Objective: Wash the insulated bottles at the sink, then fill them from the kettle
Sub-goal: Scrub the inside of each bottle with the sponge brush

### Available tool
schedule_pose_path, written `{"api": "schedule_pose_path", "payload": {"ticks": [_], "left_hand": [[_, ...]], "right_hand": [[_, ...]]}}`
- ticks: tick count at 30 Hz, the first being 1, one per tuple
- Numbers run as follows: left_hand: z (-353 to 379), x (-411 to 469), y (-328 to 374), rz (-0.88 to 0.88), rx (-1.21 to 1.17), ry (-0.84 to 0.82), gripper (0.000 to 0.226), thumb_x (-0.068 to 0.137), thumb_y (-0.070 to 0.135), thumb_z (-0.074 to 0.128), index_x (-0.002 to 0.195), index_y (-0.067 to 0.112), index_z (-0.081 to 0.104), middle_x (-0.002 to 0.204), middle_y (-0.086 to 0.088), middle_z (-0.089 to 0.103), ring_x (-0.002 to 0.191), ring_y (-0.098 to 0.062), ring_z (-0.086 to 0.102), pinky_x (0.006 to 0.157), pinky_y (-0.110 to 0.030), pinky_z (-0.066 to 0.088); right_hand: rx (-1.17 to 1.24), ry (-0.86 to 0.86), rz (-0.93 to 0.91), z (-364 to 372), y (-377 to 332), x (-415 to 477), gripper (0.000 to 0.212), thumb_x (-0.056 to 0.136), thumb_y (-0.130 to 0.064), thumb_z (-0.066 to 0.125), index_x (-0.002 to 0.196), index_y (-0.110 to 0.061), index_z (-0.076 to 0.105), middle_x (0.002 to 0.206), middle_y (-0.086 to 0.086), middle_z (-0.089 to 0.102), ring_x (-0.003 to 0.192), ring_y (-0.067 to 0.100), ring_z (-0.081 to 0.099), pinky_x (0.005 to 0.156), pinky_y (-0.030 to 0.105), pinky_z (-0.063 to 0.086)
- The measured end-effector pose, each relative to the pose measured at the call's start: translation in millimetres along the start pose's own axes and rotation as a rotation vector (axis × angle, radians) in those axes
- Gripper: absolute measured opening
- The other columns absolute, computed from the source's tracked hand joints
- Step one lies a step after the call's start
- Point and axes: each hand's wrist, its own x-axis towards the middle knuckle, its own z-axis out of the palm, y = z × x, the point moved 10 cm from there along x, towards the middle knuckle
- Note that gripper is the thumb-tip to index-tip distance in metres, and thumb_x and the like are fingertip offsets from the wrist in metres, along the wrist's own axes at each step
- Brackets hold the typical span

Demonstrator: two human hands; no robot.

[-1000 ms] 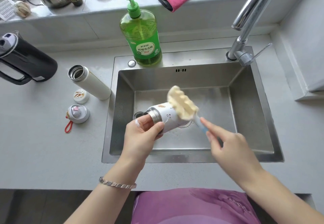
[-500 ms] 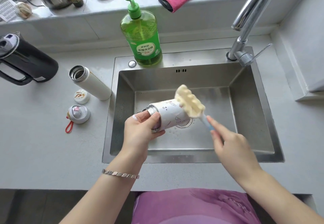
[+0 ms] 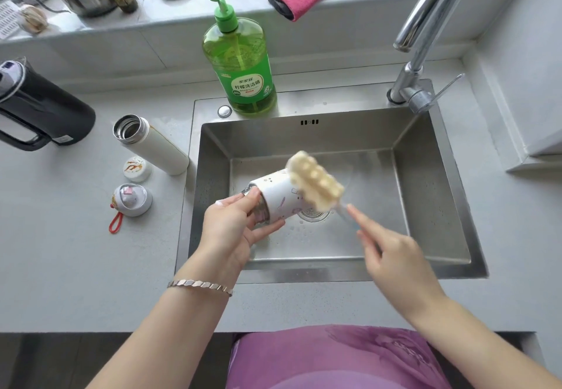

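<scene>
- Left hand [image 3: 231, 230] clasps the short printed bottle [image 3: 279, 197] round its steel mouth end, holding it tipped on its side over the sink [image 3: 431, 190] — near the left wall.
- Right hand [image 3: 395, 254] pinches the blurred handle of the sponge brush [image 3: 314, 181]; its foam head lies against the bottle's far end.
- Tall white bottle [image 3: 152, 145] stands uncapped on the countertop [image 3: 76, 267] just beside the sink's left edge — the black kettle [image 3: 45, 114] sits at the countertop's left edge.

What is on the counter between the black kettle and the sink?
Head view: an open white bottle, close to the sink, apart from the kettle. A small white lid and a domed lid lie slightly nearer the person.
</scene>
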Motion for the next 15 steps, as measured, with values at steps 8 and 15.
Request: {"api": "schedule_pose_path", "payload": {"ticks": [8, 15], "left_hand": [[5.5, -0.6, -0.4, 0.002, 0.054, -0.047, 0.039, 0.09, 0.006, 0.057, 0.122, -0.012, 0.046, 0.113, -0.029, 0.059, 0.091, -0.038, 0.065, 0.062, -0.049, 0.058], [13.2, -15.2, -14.6, -0.039, 0.317, -0.216, 0.026, 0.09, 0.007, 0.056, 0.102, -0.016, 0.056, 0.093, -0.025, 0.062, 0.074, -0.03, 0.065, 0.055, -0.042, 0.059]], "right_hand": [[0.052, -0.024, -0.017, 6.4, -8.3, 3.0, 0.043, 0.093, -0.016, 0.05, 0.132, -0.033, 0.048, 0.052, -0.014, 0.041, 0.044, 0.007, 0.034, 0.049, 0.033, 0.029], [0.792, -0.254, 0.537, 18.2, 50.4, 13.8, 0.042, 0.079, -0.02, 0.072, 0.117, -0.022, 0.053, 0.067, -0.004, 0.068, 0.032, 0.003, 0.025, 0.033, 0.014, 0.02]]}}
